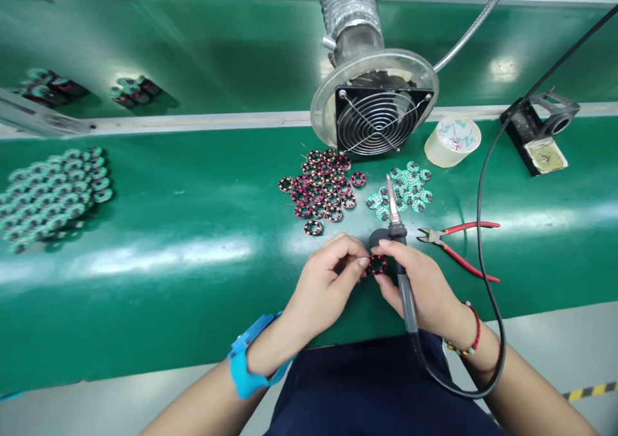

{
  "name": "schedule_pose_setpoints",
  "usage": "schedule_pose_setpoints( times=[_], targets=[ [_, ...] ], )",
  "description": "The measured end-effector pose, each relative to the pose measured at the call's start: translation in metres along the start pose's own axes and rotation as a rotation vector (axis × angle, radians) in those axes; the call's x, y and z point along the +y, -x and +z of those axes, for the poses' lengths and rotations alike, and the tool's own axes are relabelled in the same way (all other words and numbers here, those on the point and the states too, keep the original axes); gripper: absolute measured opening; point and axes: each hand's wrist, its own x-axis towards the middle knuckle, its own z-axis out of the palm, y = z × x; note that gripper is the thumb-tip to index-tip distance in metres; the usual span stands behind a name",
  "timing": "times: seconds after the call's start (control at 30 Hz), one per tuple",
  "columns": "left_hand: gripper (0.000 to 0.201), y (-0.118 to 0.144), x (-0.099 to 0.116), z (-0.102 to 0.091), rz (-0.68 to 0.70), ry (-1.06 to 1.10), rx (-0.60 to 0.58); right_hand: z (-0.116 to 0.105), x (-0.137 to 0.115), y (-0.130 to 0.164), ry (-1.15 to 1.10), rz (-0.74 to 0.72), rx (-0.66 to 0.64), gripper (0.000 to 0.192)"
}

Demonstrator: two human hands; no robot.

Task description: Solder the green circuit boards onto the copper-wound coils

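Both my hands meet at the near edge of a green bench (193, 230). My left hand (326, 284) and my right hand (420, 284) pinch a small round coil ring (376, 265) with red and black windings between their fingertips. My right hand also carries a soldering iron (398, 243), its tip pointing away from me and its black cable looping off to the right. A blue strap (248, 359) sits on my left wrist and a red bead bracelet (470, 339) on my right.
Beyond my hands lie a pile of red-black coil rings (321, 188) and a pile of small green round boards (405, 188). Red-handled cutters (458, 243) lie to the right. Behind stand a fume fan (376, 117), a tape roll (452, 141) and an iron stand (543, 133). More parts (53, 191) lie far left.
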Motion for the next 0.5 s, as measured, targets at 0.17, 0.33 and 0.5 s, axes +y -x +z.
schedule_pose_setpoints(
  times=[0.17, 0.33, 0.5],
  targets=[
    [0.012, 0.002, 0.002, -0.008, -0.188, 0.169, 0.052, -0.008, -0.001, -0.007, 0.090, 0.011, 0.111, 0.057],
    [0.022, 0.000, 0.012, -0.001, -0.291, 0.235, -0.157, -0.006, 0.000, -0.005, 0.100, 0.006, 0.095, 0.061],
    [0.025, -0.005, 0.010, 0.001, -0.290, 0.158, -0.185, -0.005, 0.000, -0.004, 0.059, -0.014, 0.037, 0.060]
  ],
)
